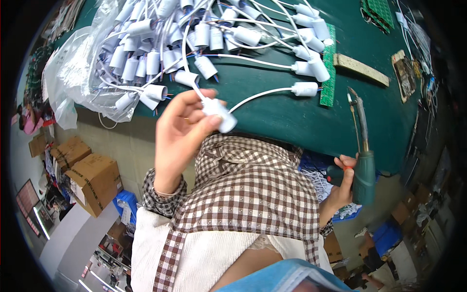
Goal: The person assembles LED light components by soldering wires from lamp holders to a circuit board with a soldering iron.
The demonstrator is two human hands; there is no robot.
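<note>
Between the thumb and fingers of my left hand is a white cylindrical connector with a white cable running up from it. My right hand grips a green pistol-shaped soldering gun with a red trigger. Its long metal tip points up over the table, near a green circuit board strip. Another white connector lies with its wire ends at the strip's left edge, its cable curving toward my left hand. Several more connectors line up along the strip above it.
A heap of white connectors with cables covers the table's left side, partly over a clear plastic bag. Right of the strip lie a pale bar and a stained, board-like piece. Cardboard boxes stand on the floor at left.
</note>
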